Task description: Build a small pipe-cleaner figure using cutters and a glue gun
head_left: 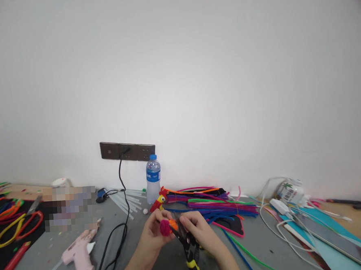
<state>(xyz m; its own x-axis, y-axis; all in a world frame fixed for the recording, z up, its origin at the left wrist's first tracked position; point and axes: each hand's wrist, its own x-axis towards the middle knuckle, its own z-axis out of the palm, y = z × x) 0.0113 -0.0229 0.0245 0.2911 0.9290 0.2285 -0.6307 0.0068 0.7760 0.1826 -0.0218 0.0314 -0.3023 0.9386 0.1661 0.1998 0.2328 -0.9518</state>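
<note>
My left hand (pixel 154 232) is closed around a small magenta and orange fuzzy pipe-cleaner piece (pixel 165 228). Black pliers (pixel 193 264) with yellow-striped handles reach up between my hands, their jaws at the orange part. My right hand (pixel 201 230) is closed about the pliers near their head, thumb by the jaws; its lower fingers are partly hidden. Just beyond my left hand rises a red and yellow bird-like figure (pixel 160 200) with a googly eye. I cannot tell whether that figure touches the hand.
Bundled pipe cleaners (pixel 221 208) lie behind my right hand, near a water bottle (pixel 153 179). At left are a pink glue gun (pixel 79 255), its black cord, glue sticks (pixel 125 203) and scissors (pixel 21 230). A phone (pixel 336 239), white cables and coloured paper occupy the right.
</note>
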